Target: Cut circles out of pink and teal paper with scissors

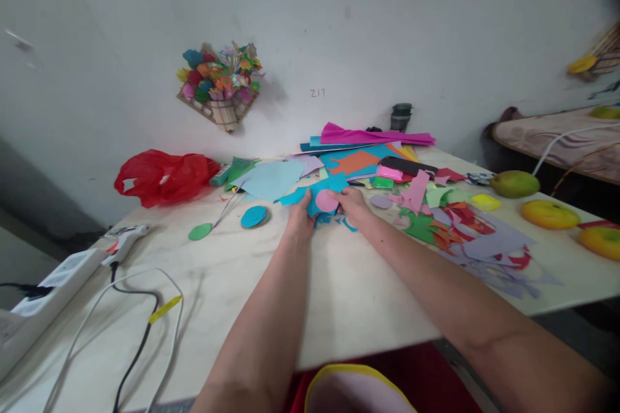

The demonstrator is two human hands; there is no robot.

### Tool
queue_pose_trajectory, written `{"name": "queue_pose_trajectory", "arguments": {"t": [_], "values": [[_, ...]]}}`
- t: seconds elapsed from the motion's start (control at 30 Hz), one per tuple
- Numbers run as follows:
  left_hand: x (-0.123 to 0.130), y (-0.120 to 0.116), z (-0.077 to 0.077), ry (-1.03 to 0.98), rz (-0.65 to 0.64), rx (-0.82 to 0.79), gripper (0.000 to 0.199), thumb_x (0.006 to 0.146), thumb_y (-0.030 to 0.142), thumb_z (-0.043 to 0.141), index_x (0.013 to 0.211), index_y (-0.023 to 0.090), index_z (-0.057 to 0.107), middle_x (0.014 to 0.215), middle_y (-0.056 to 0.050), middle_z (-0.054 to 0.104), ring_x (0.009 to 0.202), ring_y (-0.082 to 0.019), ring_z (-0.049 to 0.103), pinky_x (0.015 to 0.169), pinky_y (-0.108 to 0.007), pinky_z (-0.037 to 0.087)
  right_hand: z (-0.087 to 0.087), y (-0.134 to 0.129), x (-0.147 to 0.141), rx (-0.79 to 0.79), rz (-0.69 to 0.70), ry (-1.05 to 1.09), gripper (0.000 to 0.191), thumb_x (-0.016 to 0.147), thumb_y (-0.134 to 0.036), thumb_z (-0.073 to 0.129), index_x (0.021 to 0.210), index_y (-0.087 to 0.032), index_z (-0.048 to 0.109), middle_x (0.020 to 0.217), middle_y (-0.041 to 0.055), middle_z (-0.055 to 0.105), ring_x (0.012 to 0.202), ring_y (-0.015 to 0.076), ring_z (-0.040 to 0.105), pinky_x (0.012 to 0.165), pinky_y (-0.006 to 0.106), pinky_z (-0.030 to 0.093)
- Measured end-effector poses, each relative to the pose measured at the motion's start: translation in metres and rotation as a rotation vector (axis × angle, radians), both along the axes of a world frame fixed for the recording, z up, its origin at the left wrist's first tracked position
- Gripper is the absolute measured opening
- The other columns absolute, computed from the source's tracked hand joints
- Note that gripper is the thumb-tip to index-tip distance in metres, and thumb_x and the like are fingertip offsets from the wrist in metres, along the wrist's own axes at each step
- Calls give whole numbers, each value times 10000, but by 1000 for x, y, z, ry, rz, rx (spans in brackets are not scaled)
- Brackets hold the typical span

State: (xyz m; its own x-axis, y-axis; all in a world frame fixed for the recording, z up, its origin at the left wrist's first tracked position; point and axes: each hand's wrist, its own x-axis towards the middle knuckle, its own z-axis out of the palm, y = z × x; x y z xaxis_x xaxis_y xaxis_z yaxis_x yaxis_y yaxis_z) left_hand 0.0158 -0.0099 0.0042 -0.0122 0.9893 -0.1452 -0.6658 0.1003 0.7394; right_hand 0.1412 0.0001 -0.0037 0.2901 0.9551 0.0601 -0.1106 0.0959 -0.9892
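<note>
Both hands meet over the middle of the table, around a cut piece of blue paper (314, 194). My left hand (301, 214) grips its left part, thumb on top. With closed fingers my right hand (352, 204) presses a pink paper circle (327, 201) against the blue sheet. Small blue offcuts (345, 224) lie just under the hands. To the left is a small stack of blue paper circles (254, 217), and farther left a green paper circle (200, 231). A lilac circle (382, 202) lies right of my right hand.
Coloured paper scraps (484, 239) spread over the right side, near several mangoes (549, 214). Paper sheets and a dark phone (407, 168) lie at the back. A red plastic bag (165, 177) sits back left; a power strip (62, 290) with cables (145, 335) occupies the front left.
</note>
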Motion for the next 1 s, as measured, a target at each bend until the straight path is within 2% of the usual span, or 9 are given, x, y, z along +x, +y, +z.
{"name": "queue_pose_trajectory", "arguments": {"t": [0.2, 0.3, 0.37, 0.47, 0.6, 0.77, 1.0], "values": [[-4, -7, 5, -160, -189, 136, 343, 896, 460, 535, 1045, 182, 670, 1029, -92, 717, 965, -226, 671, 835, -340, 546, 1, 3, 2, -7, -41, 97, 438, 617, -285, 820, 512, -218, 399, 415, -66, 436, 359, 81, 372, 350, 230, 288], [-2, -9, 5, -202, -257, 173, 358, 894, 486, 530, 1028, 185, 670, 1022, -94, 713, 1011, -237, 658, 902, -372, 521, 5, 2, 2, -30, -36, 168, 421, 618, -271, 814, 530, -217, 406, 426, -64, 452, 366, 77, 368, 346, 222, 281], [0, -9, 3, -181, -269, 139, 297, 871, 445, 590, 986, 183, 671, 970, -86, 716, 971, -231, 664, 920, -375, 511, 8, 1, 2, -38, -37, 202, 433, 602, -287, 821, 535, -217, 399, 417, -70, 437, 365, 72, 361, 338, 213, 273], [5, -6, -2, -88, -247, 48, 175, 821, 308, 688, 883, 147, 668, 851, -84, 713, 858, -202, 677, 908, -332, 512, 10, 0, 1, -35, -67, 209, 454, 565, -308, 833, 536, -214, 389, 407, -78, 418, 374, 68, 362, 341, 203, 268], [8, -2, -6, -35, -177, 75, 79, 786, 160, 712, 817, 132, 645, 766, -49, 708, 738, -170, 684, 860, -326, 544, 9, 0, -1, -25, -78, 185, 472, 531, -339, 840, 533, -210, 386, 409, -87, 403, 392, 63, 335, 366, 205, 246], [7, -4, -5, 50, -156, 87, 112, 764, 127, 717, 828, 124, 624, 671, -32, 688, 612, -167, 680, 730, -325, 593, 4, 2, 0, 22, -74, 155, 521, 465, -411, 858, 514, -208, 380, 417, -94, 369, 427, 62, 308, 418, 220, 238], [9, -1, -7, 143, -54, 105, 256, 657, 117, 787, 831, 128, 598, 653, -9, 669, 554, -141, 653, 654, -292, 595, 0, 5, 2, 37, -40, 127, 502, 421, -457, 859, 534, -209, 438, 460, -63, 461, 471, 99, 410, 454, 244, 294]]}}
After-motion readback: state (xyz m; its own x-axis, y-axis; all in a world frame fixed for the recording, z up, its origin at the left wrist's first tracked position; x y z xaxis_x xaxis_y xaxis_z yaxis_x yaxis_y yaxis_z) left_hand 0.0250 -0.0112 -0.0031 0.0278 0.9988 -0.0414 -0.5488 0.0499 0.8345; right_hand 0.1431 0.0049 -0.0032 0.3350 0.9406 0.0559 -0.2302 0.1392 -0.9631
